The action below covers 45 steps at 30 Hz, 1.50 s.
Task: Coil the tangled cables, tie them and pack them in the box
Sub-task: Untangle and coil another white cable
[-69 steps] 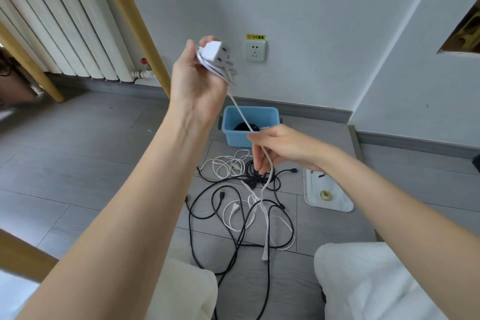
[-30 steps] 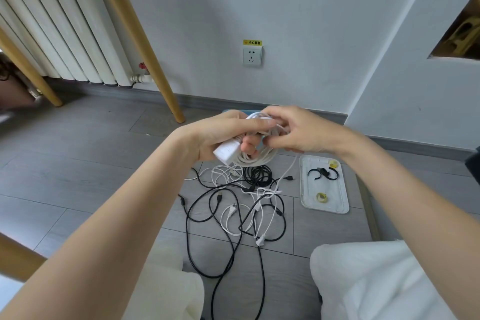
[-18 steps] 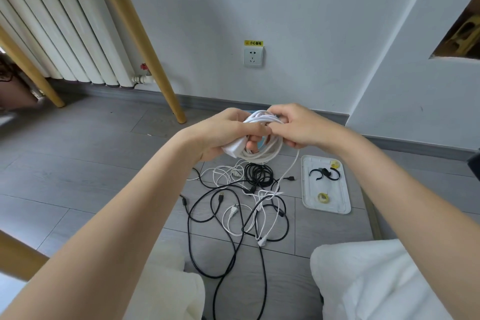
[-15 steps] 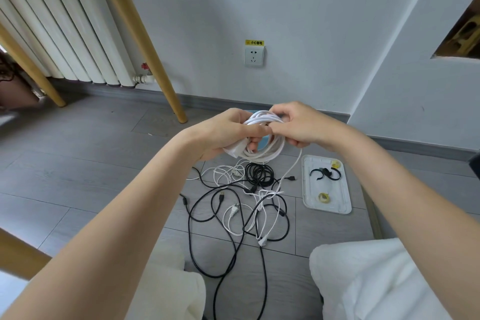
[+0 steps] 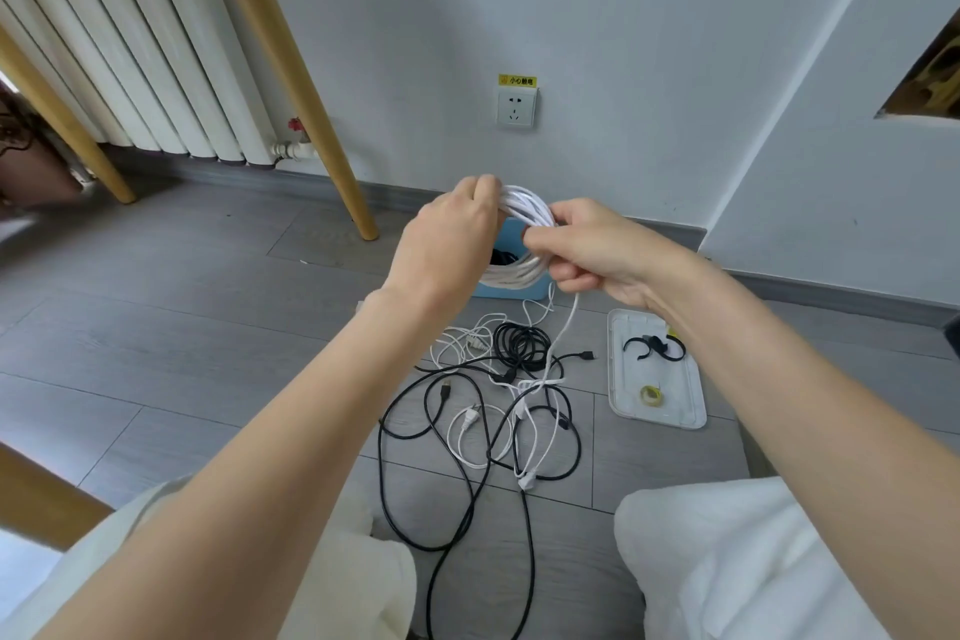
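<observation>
Near, one tangle of black and white cables (image 5: pixel 498 411) lies on the floor (image 5: pixel 156 327). To its right, one white lid (image 5: pixel 618 411). Farther, left hand (image 5: pixel 447 244) and right hand (image 5: pixel 592 250) both curl their fingers round one white coil (image 5: pixel 524 208), held above one blue box (image 5: pixel 511 290).

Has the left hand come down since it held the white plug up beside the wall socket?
Yes. The left hand now sits well below the wall socket, in front of the blue box, gripping the white coil.
</observation>
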Tool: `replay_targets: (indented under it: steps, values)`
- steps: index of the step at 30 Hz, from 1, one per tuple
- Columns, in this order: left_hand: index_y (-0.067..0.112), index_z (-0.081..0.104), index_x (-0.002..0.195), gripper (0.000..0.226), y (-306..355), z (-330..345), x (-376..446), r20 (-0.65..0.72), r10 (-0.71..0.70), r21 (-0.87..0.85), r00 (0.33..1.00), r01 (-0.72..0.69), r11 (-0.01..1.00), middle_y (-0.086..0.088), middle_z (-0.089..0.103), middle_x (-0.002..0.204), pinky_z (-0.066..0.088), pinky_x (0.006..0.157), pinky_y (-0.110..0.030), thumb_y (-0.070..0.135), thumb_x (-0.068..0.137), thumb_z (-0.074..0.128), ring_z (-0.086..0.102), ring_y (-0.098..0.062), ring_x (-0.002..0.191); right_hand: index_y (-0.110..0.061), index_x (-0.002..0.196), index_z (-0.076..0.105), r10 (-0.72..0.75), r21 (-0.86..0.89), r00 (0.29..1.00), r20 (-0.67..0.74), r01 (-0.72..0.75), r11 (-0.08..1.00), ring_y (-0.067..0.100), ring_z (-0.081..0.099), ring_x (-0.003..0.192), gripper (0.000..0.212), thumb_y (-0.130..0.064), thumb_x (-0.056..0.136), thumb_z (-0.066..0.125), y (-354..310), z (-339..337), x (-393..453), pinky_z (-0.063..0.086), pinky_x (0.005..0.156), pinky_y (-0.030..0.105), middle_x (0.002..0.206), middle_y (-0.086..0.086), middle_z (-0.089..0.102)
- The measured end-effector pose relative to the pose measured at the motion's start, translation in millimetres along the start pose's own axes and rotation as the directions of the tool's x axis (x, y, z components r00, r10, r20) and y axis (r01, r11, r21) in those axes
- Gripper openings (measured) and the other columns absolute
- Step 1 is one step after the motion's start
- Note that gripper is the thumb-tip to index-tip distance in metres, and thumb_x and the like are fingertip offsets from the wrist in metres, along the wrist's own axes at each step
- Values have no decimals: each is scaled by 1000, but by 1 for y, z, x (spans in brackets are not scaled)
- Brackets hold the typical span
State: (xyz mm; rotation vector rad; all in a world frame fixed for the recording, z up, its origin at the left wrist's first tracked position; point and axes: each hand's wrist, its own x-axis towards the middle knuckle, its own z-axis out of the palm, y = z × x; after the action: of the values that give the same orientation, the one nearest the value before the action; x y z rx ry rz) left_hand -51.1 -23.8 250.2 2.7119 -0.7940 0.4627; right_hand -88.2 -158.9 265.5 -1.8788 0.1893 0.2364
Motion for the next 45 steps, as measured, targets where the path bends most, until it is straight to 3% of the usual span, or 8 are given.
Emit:
replay_targets:
  steps: [5, 9, 22, 27, 30, 36, 39, 45]
  values:
    - [0, 56, 103, 20, -6, -1, 10, 132, -92, -377, 987, 136, 916, -12, 65, 92, 46, 68, -34, 15, 96, 45, 61, -27, 80, -15, 63, 38, -49, 51, 999, -17, 50, 997, 4, 18, 35, 28, 2, 84, 46, -1, -9, -5, 12, 33, 14, 47, -6, 27]
    - [9, 61, 77, 22, -10, -25, 4, 660, 107, -749, 744, 641, 167, 1, 60, 60, 45, 51, -15, 8, 92, 46, 55, -7, 53, -8, 75, 47, -73, 59, 994, 83, 68, 996, 2, 15, 32, 16, 2, 87, 43, 1, -20, -15, 9, 34, 13, 44, -7, 28]
    - [-4, 57, 75, 29, -7, -44, 11, 408, 482, -500, 775, 632, -592, -9, 56, 46, 42, 91, -23, 17, 91, 44, 61, -21, 51, -12, 87, 56, -301, 590, 940, 164, 151, 793, 1, 30, 32, 34, -42, 75, 46, -1, -17, -12, 19, 32, 11, 50, -11, 53]
    - [6, 49, 61, 36, -23, -49, 21, 492, 21, -566, 870, 338, -752, -5, 56, 47, 47, 68, -24, 16, 94, 38, 56, -17, 39, -14, 62, 54, -104, -127, 994, 22, 106, 986, 10, 39, 39, 48, -49, 92, 41, 24, 7, 0, 35, 49, 26, 47, -3, 49]
    - [8, 51, 52, 45, -36, -39, 25, 561, -254, -519, 788, 95, -850, 0, 55, 43, 46, 56, -21, 16, 96, 39, 51, -9, 33, -18, 64, 42, -176, -738, 981, 78, 176, 651, 24, 50, 62, 42, -36, 101, 31, 25, 28, -2, 37, 58, 34, 62, 2, 47]
    - [15, 56, 63, 41, -10, -16, 27, 399, -614, -913, 681, 228, -340, 2, 54, 43, 38, 43, -18, 20, 99, 38, 49, -10, 35, -8, 107, 56, -406, -938, 903, 142, 254, 238, 34, 58, 93, 36, -34, 100, 32, -13, 41, -12, 33, 68, 35, 98, 15, 59]
    - [18, 38, 47, 49, 8, -3, 21, 136, -573, -924, 808, 312, 220, 3, 38, 48, 33, 54, -28, 19, 96, 40, 36, -15, 49, -7, 108, 59, -442, -916, 881, 166, 304, 261, 35, 59, 99, 32, -32, 94, 44, -25, 35, -13, 37, 69, 35, 105, 16, 62]
    - [8, 30, 78, 27, 3, 6, 14, -81, -424, -658, 902, 271, 703, -8, 41, 59, 23, 55, -31, 22, 99, 40, 41, -22, 55, -16, 54, 40, -445, -858, 891, 88, 295, 421, 28, 43, 65, 38, -31, 86, 52, -22, 24, -14, 29, 51, 29, 56, 1, 40]
